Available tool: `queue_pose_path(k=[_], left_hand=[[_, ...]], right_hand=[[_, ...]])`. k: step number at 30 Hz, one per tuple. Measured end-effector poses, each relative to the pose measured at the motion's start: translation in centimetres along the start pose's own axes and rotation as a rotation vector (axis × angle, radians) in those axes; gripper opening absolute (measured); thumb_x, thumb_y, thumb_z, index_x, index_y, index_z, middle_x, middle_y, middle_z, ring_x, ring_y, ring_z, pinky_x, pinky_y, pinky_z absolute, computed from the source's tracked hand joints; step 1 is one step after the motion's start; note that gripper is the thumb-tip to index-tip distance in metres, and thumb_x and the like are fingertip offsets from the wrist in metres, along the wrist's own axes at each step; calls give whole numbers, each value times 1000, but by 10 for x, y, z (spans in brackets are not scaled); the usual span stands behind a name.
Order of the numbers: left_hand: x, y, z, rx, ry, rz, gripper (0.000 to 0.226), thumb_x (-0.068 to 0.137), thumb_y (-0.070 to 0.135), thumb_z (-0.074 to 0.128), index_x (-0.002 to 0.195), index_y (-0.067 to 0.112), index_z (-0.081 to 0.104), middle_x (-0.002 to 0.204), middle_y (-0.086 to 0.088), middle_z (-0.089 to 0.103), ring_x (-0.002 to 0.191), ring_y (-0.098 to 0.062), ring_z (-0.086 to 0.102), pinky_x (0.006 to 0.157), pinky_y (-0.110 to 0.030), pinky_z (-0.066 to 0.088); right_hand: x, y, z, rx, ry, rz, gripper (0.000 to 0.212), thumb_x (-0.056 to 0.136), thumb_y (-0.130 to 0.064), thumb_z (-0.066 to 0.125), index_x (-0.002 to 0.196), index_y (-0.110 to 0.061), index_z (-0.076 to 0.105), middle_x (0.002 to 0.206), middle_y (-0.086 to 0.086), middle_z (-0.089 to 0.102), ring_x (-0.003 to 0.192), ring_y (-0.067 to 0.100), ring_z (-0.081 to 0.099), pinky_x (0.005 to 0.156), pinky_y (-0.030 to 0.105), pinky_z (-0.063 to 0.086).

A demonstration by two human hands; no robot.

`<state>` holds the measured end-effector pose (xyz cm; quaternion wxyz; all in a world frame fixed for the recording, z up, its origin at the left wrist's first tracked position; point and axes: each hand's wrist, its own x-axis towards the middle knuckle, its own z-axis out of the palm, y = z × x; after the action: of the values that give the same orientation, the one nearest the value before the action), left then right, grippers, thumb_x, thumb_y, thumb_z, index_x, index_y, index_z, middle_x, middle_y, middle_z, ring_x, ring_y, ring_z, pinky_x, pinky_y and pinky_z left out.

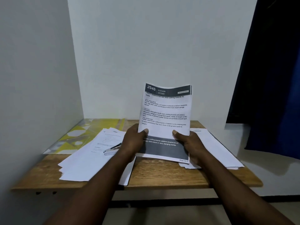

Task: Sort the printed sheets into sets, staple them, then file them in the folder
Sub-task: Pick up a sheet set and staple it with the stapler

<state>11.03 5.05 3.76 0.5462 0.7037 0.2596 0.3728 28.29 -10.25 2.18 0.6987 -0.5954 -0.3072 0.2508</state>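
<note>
While both grips clasped it near its lower corners, a bundle of printed sheets (165, 114) stood upright above the wooden bench (162, 174), its top page, headed "2946 KITCHEN", facing the camera. The left grip (133, 140) held the bundle's left edge, thumb pressed on the front of the page and fingers out of sight behind the paper. The right grip (190, 143) held the right edge the same way. The upper part of the page bowed slightly backward. Whether the bundle's bottom edge touched the bench could not be told.

Just left of the left grip, a silver stapler (112, 149) lay on a loosely fanned pile of sheets (90, 159) that spread to the left and toward the person. Farther left of that grip and beyond the pile, a yellow patterned folder (78, 135) lay flat on the bench beside the white wall (146, 46). Right of the right grip, and partly hidden beneath it, a second pile of sheets (217, 148) reached toward the bench's right edge. Well to the right of both grips hung a dark blue curtain (276, 78).
</note>
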Motion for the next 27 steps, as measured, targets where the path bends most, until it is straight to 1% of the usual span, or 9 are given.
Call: queue_pose_path(k=[3,7,10,13,16,19,22,24,27], left_hand=[[-8,6,1,3,50,88,23,103,21,60,120,33,70,112,14,75,103,-11,70,82,-32,54],[-9,22,-12,-12,51,209,26,102,17,60,121,32,68,113,15,76,102,-7,71,81,-29,55],[-8,24,-20,-38,-9,160,30,99,16,65,123,33,68,115,14,76,106,-11,72,88,-35,58],[-9,14,-25,-69,-32,111,27,96,33,75,123,34,70,114,15,78,106,-10,74,95,-41,59],[-9,8,-23,-92,-26,83,28,94,45,76,118,33,72,111,15,79,102,-10,75,95,-42,60],[-8,11,-15,-64,7,91,28,91,54,75,109,31,75,103,10,81,96,-14,77,89,-44,62],[-4,22,-12,-93,77,142,25,91,50,77,101,27,79,93,8,81,85,-13,78,79,-38,62],[-2,26,-12,-88,97,161,25,90,48,79,100,25,80,92,7,82,85,-15,79,80,-40,63],[-3,21,-13,-79,28,120,31,88,50,80,108,26,78,98,8,82,89,-16,79,85,-45,64]], right_hand=[[-1,-5,7,-67,83,-78,37,94,-42,78,120,-15,76,108,5,82,100,28,79,99,54,59],[-3,-21,16,-64,125,-178,33,95,-40,76,119,-18,76,105,2,82,96,25,79,89,46,63],[-8,-21,20,-61,97,-210,32,94,-36,78,120,-18,75,107,2,82,99,26,79,88,45,64],[-11,-10,20,28,65,-153,37,92,-34,79,124,-17,73,111,5,81,101,31,78,88,48,63],[-12,-5,21,29,92,-126,41,88,-37,83,121,-15,74,106,8,81,97,33,79,89,54,63],[-10,-12,25,-77,139,-153,32,92,-41,80,114,-18,75,98,4,82,89,28,80,86,55,64],[-8,-26,26,-95,141,-190,25,95,-39,77,109,-18,77,97,4,82,89,27,80,85,53,65],[-10,-29,25,-58,134,-202,22,95,-34,78,109,-17,78,98,4,82,91,27,80,85,50,65],[-14,-23,20,-25,98,-164,25,96,-29,78,117,-17,77,105,3,82,98,28,79,90,49,63]])
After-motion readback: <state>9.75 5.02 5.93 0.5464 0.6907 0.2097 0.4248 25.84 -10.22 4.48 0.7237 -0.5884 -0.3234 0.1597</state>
